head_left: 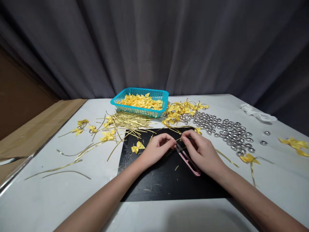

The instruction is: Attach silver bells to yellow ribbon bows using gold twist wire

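Observation:
Above a black mat (156,183), my left hand (160,145) and my right hand (204,151) face each other, thumb and forefinger pinched on both. A short stretch of thin gold cord (178,139) shows between the fingertips, one end in each pinch. Pink-handled thread snips (189,163) lie on the mat between my hands, blades pointing toward my left fingertips. Left of my left hand, a yellow ribbon bow (138,147) rests on the mat. Part of another yellow bow (198,130) peeks out behind my right hand.
Behind the mat stands a turquoise basket (140,112) of yellow bows. Loose gold cords (131,120) lie in front of it. Many silver ring-shaped pieces (227,130) spread to the right, near a heap of corded bows (177,111). A white cloth (258,113) lies far right.

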Demonstrator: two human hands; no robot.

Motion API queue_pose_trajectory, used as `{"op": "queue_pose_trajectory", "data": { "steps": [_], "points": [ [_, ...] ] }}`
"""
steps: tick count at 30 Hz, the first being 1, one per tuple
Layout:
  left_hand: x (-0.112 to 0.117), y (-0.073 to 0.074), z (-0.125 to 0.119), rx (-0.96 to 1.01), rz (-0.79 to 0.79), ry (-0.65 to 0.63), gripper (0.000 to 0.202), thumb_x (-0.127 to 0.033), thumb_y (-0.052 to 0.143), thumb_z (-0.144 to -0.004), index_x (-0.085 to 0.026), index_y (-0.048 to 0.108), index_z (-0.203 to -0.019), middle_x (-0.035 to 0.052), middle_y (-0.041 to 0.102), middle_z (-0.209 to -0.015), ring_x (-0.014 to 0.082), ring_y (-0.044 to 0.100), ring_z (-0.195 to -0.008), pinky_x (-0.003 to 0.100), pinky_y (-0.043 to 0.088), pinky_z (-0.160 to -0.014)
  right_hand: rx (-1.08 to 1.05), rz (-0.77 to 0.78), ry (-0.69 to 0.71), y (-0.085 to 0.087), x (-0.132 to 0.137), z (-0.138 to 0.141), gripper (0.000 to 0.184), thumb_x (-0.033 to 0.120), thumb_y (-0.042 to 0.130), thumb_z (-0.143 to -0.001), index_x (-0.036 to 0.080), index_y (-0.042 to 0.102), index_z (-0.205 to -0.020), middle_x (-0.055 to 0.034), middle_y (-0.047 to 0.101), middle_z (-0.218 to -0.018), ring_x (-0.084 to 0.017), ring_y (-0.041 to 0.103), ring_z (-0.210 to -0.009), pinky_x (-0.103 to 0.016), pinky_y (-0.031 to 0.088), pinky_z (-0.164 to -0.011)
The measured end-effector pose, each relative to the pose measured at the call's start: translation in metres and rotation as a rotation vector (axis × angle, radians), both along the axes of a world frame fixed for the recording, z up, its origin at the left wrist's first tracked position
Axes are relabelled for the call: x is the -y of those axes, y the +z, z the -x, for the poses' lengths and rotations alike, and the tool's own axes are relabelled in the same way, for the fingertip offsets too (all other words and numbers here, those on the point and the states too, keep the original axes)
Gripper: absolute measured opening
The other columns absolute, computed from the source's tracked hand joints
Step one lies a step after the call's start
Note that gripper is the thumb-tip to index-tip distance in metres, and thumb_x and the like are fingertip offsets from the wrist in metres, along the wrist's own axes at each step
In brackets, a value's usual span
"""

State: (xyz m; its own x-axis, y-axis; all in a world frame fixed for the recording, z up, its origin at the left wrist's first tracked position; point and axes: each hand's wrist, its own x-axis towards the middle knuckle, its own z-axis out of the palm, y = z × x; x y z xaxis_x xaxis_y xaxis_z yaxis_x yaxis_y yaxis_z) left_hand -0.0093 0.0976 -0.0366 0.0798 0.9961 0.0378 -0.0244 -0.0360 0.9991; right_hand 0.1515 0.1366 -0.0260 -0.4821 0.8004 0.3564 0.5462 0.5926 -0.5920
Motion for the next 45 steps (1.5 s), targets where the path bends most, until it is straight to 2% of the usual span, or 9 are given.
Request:
{"op": "queue_pose_trajectory", "data": {
  "steps": [8, 14, 23, 26, 29, 34, 36, 41, 45],
  "points": [
    [0.000, -0.001, 0.001, -0.035, 0.021, 0.046, 0.018, -0.031, 0.054, -0.079, -0.015, 0.052, -0.070, -0.0046, 0.044, -0.061, 0.0093, 0.039, -0.058, 0.022, 0.030, -0.057, 0.163, 0.027, -0.121, 0.005, -0.005, -0.004, 0.020, 0.031, 0.039, -0.087, 0.018, 0.052, -0.081, -0.0036, 0.060, -0.073, -0.015, 0.053, -0.061, -0.024, 0.036, -0.056],
    [-0.003, -0.007, 0.002, -0.007, 0.016, 0.108, 0.018, -0.033, 0.054, -0.078, -0.015, 0.056, -0.073, -0.0017, 0.052, -0.070, 0.0119, 0.047, -0.068, 0.023, 0.034, -0.065, 0.625, 0.238, -0.149, 0.019, 0.008, -0.002, 0.037, 0.050, 0.051, -0.080, 0.018, 0.046, -0.063, -0.0032, 0.056, -0.061, -0.014, 0.050, -0.052, -0.023, 0.025, -0.047],
    [-0.003, -0.005, 0.002, -0.026, 0.022, 0.133, 0.018, -0.030, 0.052, -0.081, -0.015, 0.055, -0.072, -0.0013, 0.052, -0.071, 0.0112, 0.046, -0.068, 0.022, 0.035, -0.066, 0.779, 0.238, -0.124, 0.027, 0.016, -0.003, 0.018, 0.026, 0.040, -0.089, 0.019, 0.047, -0.074, -0.0043, 0.060, -0.072, -0.018, 0.055, -0.065, -0.025, 0.024, -0.054],
    [-0.003, -0.003, 0.002, -0.038, 0.026, 0.155, 0.018, -0.031, 0.052, -0.081, -0.015, 0.055, -0.072, -0.0021, 0.051, -0.068, 0.0111, 0.045, -0.065, 0.022, 0.035, -0.065, 0.670, 0.293, -0.217, 0.024, 0.012, -0.005, 0.019, 0.022, 0.036, -0.090, 0.018, 0.044, -0.073, -0.0055, 0.058, -0.071, -0.018, 0.054, -0.064, -0.025, 0.025, -0.054],
    [-0.003, -0.004, 0.002, -0.045, 0.017, 0.175, 0.017, -0.029, 0.052, -0.081, -0.015, 0.055, -0.071, -0.0019, 0.052, -0.069, 0.0114, 0.046, -0.066, 0.022, 0.036, -0.066, 0.372, 0.442, -0.280, 0.022, 0.009, -0.004, 0.021, 0.021, 0.032, -0.091, 0.018, 0.039, -0.072, -0.0013, 0.051, -0.060, -0.012, 0.047, -0.052, -0.023, 0.026, -0.050],
    [-0.003, -0.006, 0.001, -0.042, -0.019, 0.212, 0.016, -0.030, 0.051, -0.082, -0.016, 0.054, -0.076, -0.0018, 0.051, -0.072, 0.0112, 0.046, -0.069, 0.022, 0.036, -0.068, -0.248, 1.127, -0.224, 0.023, 0.011, 0.005, 0.034, 0.044, 0.032, -0.092, 0.019, 0.038, -0.071, 0.0094, 0.022, -0.044, -0.004, 0.013, -0.034, -0.016, 0.011, -0.036],
    [-0.003, -0.007, 0.001, -0.045, -0.029, 0.218, 0.016, -0.030, 0.050, -0.082, -0.016, 0.054, -0.076, -0.0021, 0.050, -0.071, 0.0113, 0.045, -0.068, 0.022, 0.036, -0.066, -0.419, 1.293, -0.161, 0.024, 0.013, 0.009, 0.042, 0.055, 0.037, -0.088, 0.018, 0.036, -0.067, 0.0106, 0.018, -0.046, -0.002, 0.007, -0.035, -0.014, 0.006, -0.034],
    [-0.003, -0.007, 0.001, -0.060, -0.047, 0.204, 0.015, -0.030, 0.049, -0.083, -0.016, 0.052, -0.076, -0.0018, 0.049, -0.071, 0.0116, 0.044, -0.067, 0.022, 0.035, -0.064, -0.591, 1.360, -0.185, 0.017, 0.022, 0.015, 0.046, 0.055, 0.031, -0.091, 0.017, 0.033, -0.064, 0.0100, 0.021, -0.046, 0.000, 0.009, -0.033, -0.011, 0.006, -0.032],
    [-0.003, -0.008, 0.001, -0.064, -0.052, 0.204, 0.016, -0.030, 0.048, -0.084, -0.016, 0.052, -0.078, -0.0011, 0.049, -0.073, 0.0120, 0.044, -0.068, 0.022, 0.035, -0.064, -0.611, 1.290, -0.261, 0.010, 0.031, 0.021, 0.046, 0.052, 0.026, -0.093, 0.017, 0.034, -0.064, 0.0095, 0.023, -0.041, -0.001, 0.013, -0.028, -0.012, 0.007, -0.031]
  ]
}}
